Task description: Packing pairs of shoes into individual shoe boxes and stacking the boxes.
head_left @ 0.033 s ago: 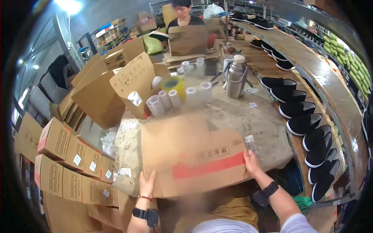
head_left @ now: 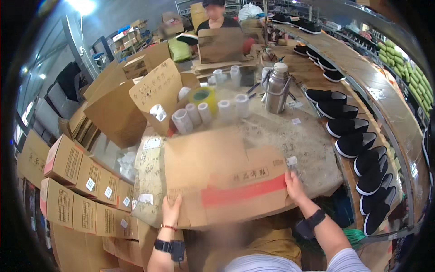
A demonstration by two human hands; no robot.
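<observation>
— What have the hands got hold of?

— A flattened cardboard box (head_left: 226,174) with a red stripe across it. The left hand (head_left: 171,211) grips its near left edge, fingers over the top face. The right hand (head_left: 294,186) grasps the right edge, close to the corner. Both wrists wear dark bands.

— Where is the box lying?

— Across the near part of the round desk (head_left: 303,136), its near edge overhanging toward the person. It is blurred, so finer detail cannot be told.

— Any difference from the other frame?

— None that I can make out. The two pictures show the same instant: the box, both grips and everything on the desk sit in the same places.

— What is beyond the box?

— A row of white tape rolls (head_left: 208,113) just past its far edge, with a yellow tape roll (head_left: 202,95) behind them. A steel flask (head_left: 277,88) stands to the right of the rolls. A tilted brown carton flap (head_left: 156,90) with handwriting leans at the left.

— And around the desk?

— Black shoes (head_left: 351,145) are lined along the bench on the right. Stacked cartons (head_left: 77,181) fill the left. Another person (head_left: 216,13) sits at the far side, behind a cardboard sheet.
</observation>
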